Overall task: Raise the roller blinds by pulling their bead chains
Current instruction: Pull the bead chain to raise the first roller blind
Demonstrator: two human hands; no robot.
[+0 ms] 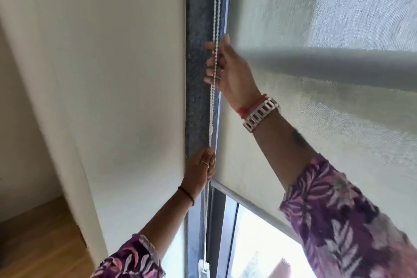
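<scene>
The white plastic bead chain (214, 88) hangs in two strands down the narrow dark grey strip of window frame (198, 97), between a pale cream roller blind (135, 86) on the left and a translucent grey mesh roller blind (327, 119) on the right. The person works it with both hands, one above the other. The right hand (228, 70) is raised high — its fingers (212, 61) curl loosely around the strands, thumb pointing up against the edge of the mesh blind, though I cannot tell how firmly they press. A white link watch strap (261, 115) and a red thread (248, 108) sit on that wrist. Lower down, the left hand (200, 171) has its fingers (211, 158) pressed together, pinching the chain, which runs out below the fist towards the sill. A thin ring shows on one finger, a black band (187, 195) on the wrist. The mesh blind's grey bottom bar (248, 205) slants across the glass, bright window pane (259, 250) showing beneath it. Both sleeves are purple with a leaf print (338, 221). Wooden floor (40, 239) shows at lower left.
</scene>
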